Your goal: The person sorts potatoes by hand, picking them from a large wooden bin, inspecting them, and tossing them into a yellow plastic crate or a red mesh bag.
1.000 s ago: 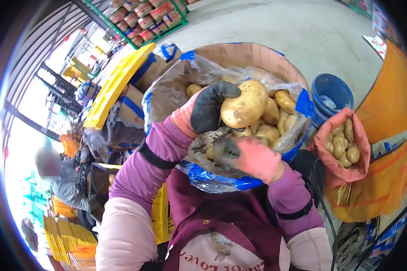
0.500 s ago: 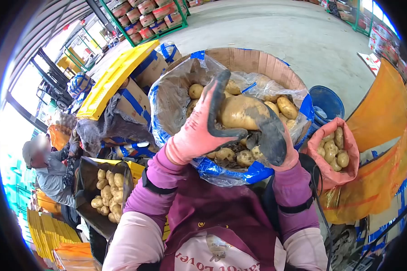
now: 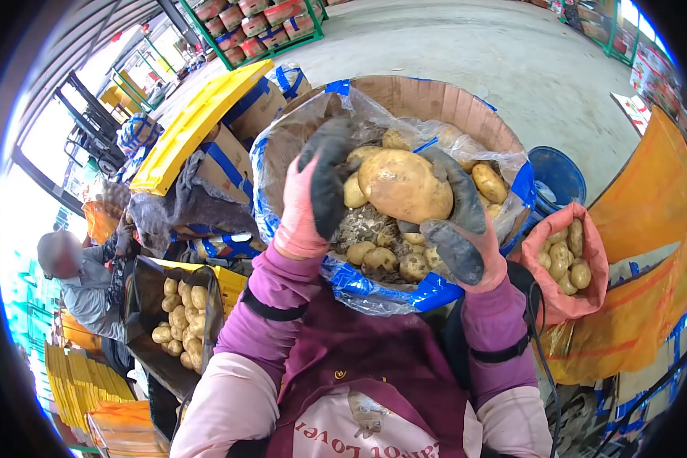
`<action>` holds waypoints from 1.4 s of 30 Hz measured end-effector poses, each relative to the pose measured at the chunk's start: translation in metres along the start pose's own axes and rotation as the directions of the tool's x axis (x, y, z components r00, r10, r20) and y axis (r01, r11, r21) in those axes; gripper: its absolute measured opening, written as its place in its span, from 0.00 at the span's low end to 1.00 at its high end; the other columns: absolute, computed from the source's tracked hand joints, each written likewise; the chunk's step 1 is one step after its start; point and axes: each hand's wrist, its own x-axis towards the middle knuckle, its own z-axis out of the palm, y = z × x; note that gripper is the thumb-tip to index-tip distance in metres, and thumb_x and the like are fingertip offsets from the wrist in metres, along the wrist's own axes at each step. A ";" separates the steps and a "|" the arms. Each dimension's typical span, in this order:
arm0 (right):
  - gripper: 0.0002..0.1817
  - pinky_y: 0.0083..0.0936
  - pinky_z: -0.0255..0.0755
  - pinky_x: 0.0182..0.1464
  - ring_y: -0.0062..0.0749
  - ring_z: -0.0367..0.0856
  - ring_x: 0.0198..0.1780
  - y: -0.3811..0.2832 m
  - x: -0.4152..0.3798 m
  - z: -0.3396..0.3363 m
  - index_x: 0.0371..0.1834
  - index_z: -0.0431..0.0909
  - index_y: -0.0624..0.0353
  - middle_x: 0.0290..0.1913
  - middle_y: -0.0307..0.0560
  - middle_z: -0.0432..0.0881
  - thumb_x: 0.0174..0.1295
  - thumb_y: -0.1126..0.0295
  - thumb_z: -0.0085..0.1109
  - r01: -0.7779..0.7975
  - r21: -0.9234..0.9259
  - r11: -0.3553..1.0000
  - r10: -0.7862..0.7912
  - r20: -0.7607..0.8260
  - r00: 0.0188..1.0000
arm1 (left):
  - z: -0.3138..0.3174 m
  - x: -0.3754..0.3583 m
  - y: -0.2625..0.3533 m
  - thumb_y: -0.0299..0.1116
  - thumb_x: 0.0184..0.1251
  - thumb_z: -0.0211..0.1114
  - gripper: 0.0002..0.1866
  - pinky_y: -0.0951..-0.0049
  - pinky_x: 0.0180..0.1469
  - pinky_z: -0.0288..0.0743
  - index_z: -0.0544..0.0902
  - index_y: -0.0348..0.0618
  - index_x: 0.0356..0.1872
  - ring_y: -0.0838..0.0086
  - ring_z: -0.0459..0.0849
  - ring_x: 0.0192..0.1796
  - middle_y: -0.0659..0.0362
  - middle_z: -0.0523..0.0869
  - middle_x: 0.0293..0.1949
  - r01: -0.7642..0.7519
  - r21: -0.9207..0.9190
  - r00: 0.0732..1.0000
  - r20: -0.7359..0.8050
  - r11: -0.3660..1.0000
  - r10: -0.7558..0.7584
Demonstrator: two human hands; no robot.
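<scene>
A large, dirt-marked potato [image 3: 404, 185] is held above the bin by my right hand [image 3: 469, 229], its gloved fingers and thumb curving round the right side. My left hand [image 3: 313, 195], in a pink glove with dark grey coating, is open to the left of that potato and seems apart from it. Its fingertips are a little blurred and reach over the bin's left side. Beneath both hands, a round cardboard bin [image 3: 404, 88] lined with clear plastic holds several potatoes [image 3: 380, 259] among loose dirt. My hands hide part of its contents.
A pink sack [image 3: 530, 263] of potatoes and a blue bucket [image 3: 580, 169] stand at right. On the left are a dark crate [image 3: 146, 301] of potatoes, a yellow plastic panel [image 3: 195, 126] and taped cartons [image 3: 229, 164]. A co-worker [image 3: 88, 282] sits at far left.
My left hand has turned, its thumb no longer stretched toward the potato. My right hand has rotated the large potato, which now shows a broader face.
</scene>
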 end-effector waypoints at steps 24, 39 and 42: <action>0.25 0.34 0.66 0.69 0.40 0.75 0.64 0.021 -0.023 -0.045 0.69 0.65 0.65 0.64 0.53 0.76 0.78 0.58 0.39 -0.110 0.043 0.993 0.113 -0.072 0.991 | 0.005 -0.097 0.076 0.37 0.40 0.79 0.44 0.46 0.64 0.69 0.71 0.36 0.63 0.41 0.73 0.64 0.40 0.71 0.64 -0.393 0.085 0.892 -0.208 0.916 0.402; 0.27 0.24 0.77 0.48 0.34 0.82 0.53 0.007 0.002 -0.008 0.68 0.67 0.65 0.61 0.55 0.78 0.75 0.56 0.44 -0.407 -0.021 0.913 0.404 -0.078 0.911 | -0.315 -0.382 -0.040 0.32 0.62 0.68 0.14 0.70 0.44 0.82 0.81 0.36 0.45 0.71 0.84 0.45 0.57 0.84 0.42 0.748 -0.337 0.192 -0.715 0.572 -0.672; 0.27 0.21 0.76 0.50 0.32 0.81 0.55 0.002 0.002 -0.004 0.70 0.66 0.63 0.64 0.51 0.76 0.76 0.55 0.45 -0.441 -0.062 0.895 0.432 -0.126 0.893 | -0.323 -0.398 -0.062 0.31 0.62 0.70 0.16 0.72 0.51 0.76 0.81 0.32 0.48 0.73 0.82 0.45 0.56 0.85 0.44 0.921 0.231 0.382 -0.699 0.315 -0.604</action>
